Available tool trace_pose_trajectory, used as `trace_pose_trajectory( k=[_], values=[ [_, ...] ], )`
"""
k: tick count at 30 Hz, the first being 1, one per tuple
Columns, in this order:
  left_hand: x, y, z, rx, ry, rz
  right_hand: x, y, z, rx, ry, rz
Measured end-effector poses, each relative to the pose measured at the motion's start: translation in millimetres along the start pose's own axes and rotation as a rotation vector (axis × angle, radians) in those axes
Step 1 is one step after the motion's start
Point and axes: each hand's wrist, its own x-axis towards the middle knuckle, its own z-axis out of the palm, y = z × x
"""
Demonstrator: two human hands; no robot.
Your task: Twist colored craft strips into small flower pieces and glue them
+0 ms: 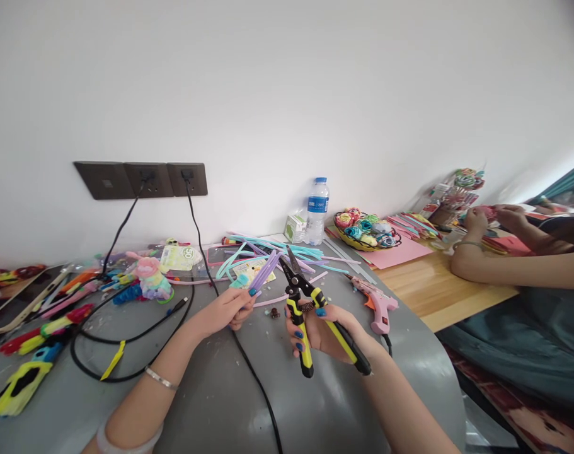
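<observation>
Pinched in my left hand is a bundle of purple pipe cleaners, its upper ends pointing up and right. My right hand is wrapped round the yellow and black handles of a pair of pliers. The dark jaws of the pliers are spread and point up, just right of the bundle's tips; I cannot tell if they touch. Behind both hands lies a loose pile of turquoise pipe cleaners mixed with purple ones. A small brown thing rests on the grey table between my hands.
A pink glue gun lies right of the pliers. Farther back stand a water bottle and a basket of fuzzy flowers. Black cables cross the grey table. Fuzzy figures lie left. At right, another person's hands hold something pink.
</observation>
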Motion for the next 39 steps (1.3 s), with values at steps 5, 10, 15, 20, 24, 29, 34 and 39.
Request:
trace_pose_trajectory(
  k=[5,10,15,20,24,29,34,39],
  values=[
    [2,-1,-4.3,0.03,0.02,0.034,-1,6,-3,0.043,-0.024,-0.034],
    [1,0,-6.6,0.026,0.035,0.046,-6,12,-3,-0.01,-0.016,-0.057],
    [0,0,-6.4,0.011,0.023,0.063,-5,19,-2,0.001,-0.003,-0.071],
    [-1,-1,-7.4,0.0,0.027,0.069,-8,7,-10,0.089,0.151,-0.251],
    [-2,0,-6.5,-0.039,-0.025,0.057,-20,-10,-18,0.07,0.047,-0.191],
    [-4,1,-3.4,-0.058,-0.108,0.028,-22,-6,-17,0.041,-0.215,-0.038],
    [-4,1,-4.5,-0.078,-0.139,0.029,-17,5,-16,0.018,-0.251,0.037],
    [-4,0,-5.0,-0.054,-0.148,0.047,-14,8,-21,-0.015,-0.235,0.101]
  ],
)
